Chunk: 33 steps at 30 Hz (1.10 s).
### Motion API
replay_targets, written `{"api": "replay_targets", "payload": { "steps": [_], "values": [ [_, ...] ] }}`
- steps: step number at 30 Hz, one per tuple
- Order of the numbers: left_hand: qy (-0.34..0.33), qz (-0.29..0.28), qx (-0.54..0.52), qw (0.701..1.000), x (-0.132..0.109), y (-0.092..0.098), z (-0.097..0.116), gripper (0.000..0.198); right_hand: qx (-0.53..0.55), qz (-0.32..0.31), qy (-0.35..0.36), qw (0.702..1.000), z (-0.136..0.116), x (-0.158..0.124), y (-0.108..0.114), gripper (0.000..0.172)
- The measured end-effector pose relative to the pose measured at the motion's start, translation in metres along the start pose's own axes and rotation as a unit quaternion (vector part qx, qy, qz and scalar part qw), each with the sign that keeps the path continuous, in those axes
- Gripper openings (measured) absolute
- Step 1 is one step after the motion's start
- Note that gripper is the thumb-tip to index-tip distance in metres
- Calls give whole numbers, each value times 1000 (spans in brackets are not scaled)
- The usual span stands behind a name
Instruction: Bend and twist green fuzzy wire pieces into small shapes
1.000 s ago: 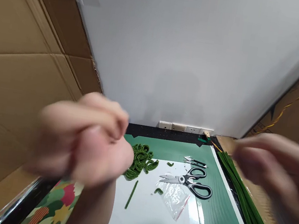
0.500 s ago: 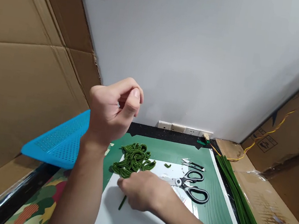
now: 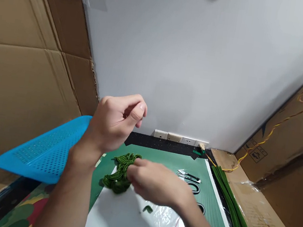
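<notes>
My left hand is raised in front of the wall, its fingers curled in and the thumb pressed against the index finger; nothing shows in it. My right hand reaches across the white sheet to a heap of looped green pipe cleaners. Its fingers are bent together at the heap's right side, and the tips are hidden, so I cannot tell what they hold. Below this hand lies a small bent green piece. Scissors are partly covered by my right forearm; beyond them lie small thread snips.
Long straight green pipe cleaners lie along the right edge of the green mat. A blue perforated basket leans at the left. A clear plastic bag rests on the sheet. Wall sockets, a yellow cord and cardboard panels surround the table.
My right hand has moved up to the heap, away from the sheet's middle. The straight green piece under it no longer shows. My left hand stays closed, slightly lower in view.
</notes>
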<state>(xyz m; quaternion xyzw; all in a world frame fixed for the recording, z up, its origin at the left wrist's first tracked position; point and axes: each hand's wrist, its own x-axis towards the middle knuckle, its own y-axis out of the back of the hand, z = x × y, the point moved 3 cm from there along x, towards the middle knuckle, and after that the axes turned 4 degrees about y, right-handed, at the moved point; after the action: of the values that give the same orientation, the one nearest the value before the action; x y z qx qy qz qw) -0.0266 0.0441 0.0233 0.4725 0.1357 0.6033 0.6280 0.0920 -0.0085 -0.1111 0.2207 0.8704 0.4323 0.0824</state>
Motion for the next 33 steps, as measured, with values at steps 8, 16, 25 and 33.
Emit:
{"api": "replay_targets", "payload": {
  "steps": [8, 16, 25, 33],
  "values": [
    [86, -219, -171, 957, 1, -31, 13, 32, 266, 430, -13, 863, 40, -82, 72, 9],
    [84, -301, -215, 925, -6, -63, 23, 29, 275, 456, -23, 846, 49, -92, 74, 8],
    [105, -282, -145, 943, -1, -58, 7, 37, 134, 29, -247, 959, 86, -83, 35, 20],
    [88, -279, -119, 949, 1, -61, 5, 34, 142, -198, -333, 911, 106, -33, -28, 10]
  ]
}}
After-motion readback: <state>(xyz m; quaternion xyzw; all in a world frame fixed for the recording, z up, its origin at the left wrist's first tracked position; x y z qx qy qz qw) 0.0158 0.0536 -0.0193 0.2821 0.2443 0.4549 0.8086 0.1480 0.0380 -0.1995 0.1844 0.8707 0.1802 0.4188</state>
